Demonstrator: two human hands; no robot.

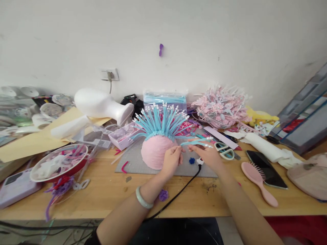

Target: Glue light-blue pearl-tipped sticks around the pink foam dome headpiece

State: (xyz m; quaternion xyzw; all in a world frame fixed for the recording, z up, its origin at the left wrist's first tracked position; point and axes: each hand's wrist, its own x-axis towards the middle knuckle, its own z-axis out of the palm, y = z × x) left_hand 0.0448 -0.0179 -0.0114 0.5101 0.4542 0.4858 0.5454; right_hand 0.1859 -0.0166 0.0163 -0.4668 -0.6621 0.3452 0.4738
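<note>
A pink dome (155, 151), ribbed like wound pipe cleaners, sits on the grey cutting mat (135, 157). Around its upper side fans a crown of light-blue pipe cleaners (160, 124) tipped with white beads. Beside the dome's right side, my left hand (173, 159) is closed in a pinch at the bent end of a few loose blue pipe cleaners (195, 142). My right hand (207, 156) pinches the same strands farther along, their beaded tips pointing right. Its other fingers are partly hidden. Below the hands lie a small dark-blue rosette (191, 160) and a black cable's white plug (200, 161).
White-handled scissors (224, 151), a pink hairbrush (258, 180) and a black tablet (267, 170) lie right. On the left are a red-rimmed bowl (60, 173) of scraps and a white foam head (98, 105). A pink beaded headpiece (221, 107) stands at the back.
</note>
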